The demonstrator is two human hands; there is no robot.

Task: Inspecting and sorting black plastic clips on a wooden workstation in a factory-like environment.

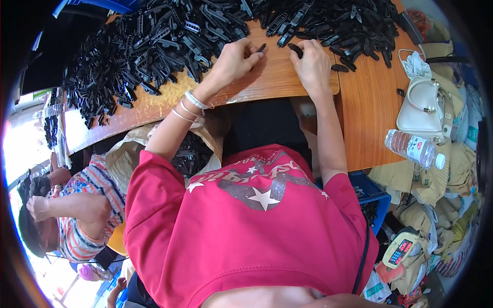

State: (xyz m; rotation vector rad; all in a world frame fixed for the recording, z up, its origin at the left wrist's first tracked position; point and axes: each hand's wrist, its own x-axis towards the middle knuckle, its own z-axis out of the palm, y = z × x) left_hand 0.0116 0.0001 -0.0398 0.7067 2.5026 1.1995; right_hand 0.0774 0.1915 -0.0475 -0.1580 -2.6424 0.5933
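Observation:
My left hand point(237, 62) is closed over the wooden table point(277, 77), pinching a small black plastic piece point(261, 48) between thumb and fingertips. A short way to its right, my right hand point(312, 64) grips another dark, elongated plastic piece point(295, 50). The two pieces are apart from each other. Beyond my left hand spreads a large heap of long black plastic parts point(154, 43); a second heap point(339, 25) lies beyond my right hand. Two loose black pieces point(339, 68) rest just right of my right wrist.
On the table's right side are a white handbag point(423, 105) and a clear water bottle point(408, 146). An open sack point(138, 149) with black parts hangs by my left arm. Below right stand a blue crate point(382, 210) and a digital scale point(400, 250). Another person point(82, 205) sits at left.

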